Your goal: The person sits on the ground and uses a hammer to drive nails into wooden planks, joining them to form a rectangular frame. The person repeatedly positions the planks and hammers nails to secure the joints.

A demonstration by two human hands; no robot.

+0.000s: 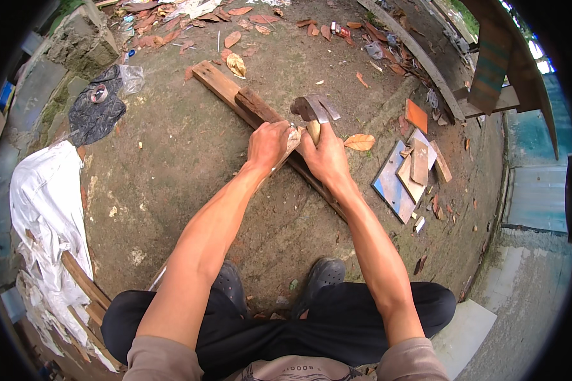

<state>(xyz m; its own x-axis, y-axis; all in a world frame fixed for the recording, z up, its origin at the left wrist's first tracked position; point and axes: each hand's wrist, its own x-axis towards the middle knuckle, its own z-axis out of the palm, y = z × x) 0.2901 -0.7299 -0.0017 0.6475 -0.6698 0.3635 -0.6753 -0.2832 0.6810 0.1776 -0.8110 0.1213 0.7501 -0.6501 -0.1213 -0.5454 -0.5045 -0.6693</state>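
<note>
My right hand (325,155) is closed around the wooden handle of a claw hammer (313,109), its rusty head raised just above the fist. Close beside it, my left hand (269,147) grips a pale wooden strip (292,142) near its end; the strip runs back under my left forearm. A small glint shows at the left fingertips, too small to name. Beneath both hands a long brown wooden beam (215,84) lies diagonally on the ground. A darker, rough piece of wood (255,104) rests along it, partly hidden by my left hand.
Wood offcuts (419,162) and a tile-like board (391,181) lie to the right, near an orange tile piece (416,116). White sheeting (47,197) and a black plastic bag (95,111) are at the left. Dry leaves litter the far ground; a wall (534,273) bounds the right.
</note>
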